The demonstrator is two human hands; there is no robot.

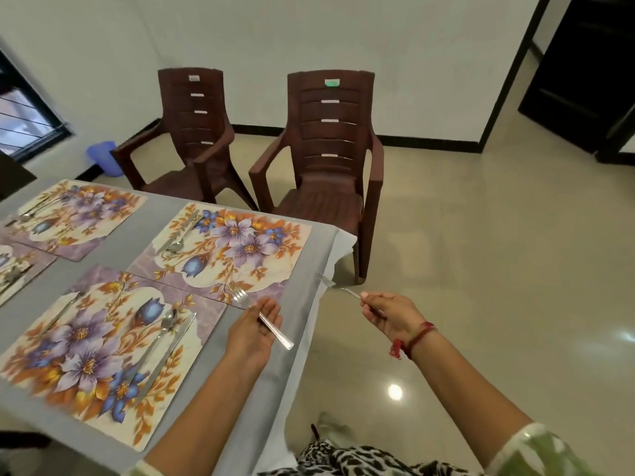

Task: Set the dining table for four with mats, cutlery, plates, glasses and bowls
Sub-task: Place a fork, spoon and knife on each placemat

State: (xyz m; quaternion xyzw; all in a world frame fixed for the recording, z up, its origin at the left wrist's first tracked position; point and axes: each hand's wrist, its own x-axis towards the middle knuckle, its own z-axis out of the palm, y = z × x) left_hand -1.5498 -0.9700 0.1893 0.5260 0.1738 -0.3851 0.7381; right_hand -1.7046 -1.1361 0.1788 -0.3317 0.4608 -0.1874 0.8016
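Two brown plastic chairs (pixel 192 132) (pixel 326 149) stand against a white wall (pixel 275 29). Glossy beige floor tiles (pixel 498 252); a blue bin (pixel 103 158), perhaps, beneath the window (pixel 24 115)

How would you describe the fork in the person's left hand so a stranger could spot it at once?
Start at the grey dining table and find the floral mat nearest the viewer. Just past its far right corner, the left hand holds a fork, tines over the mats. Unlike the other fork, held by the right hand out past the table edge, this one hovers above the tabletop.
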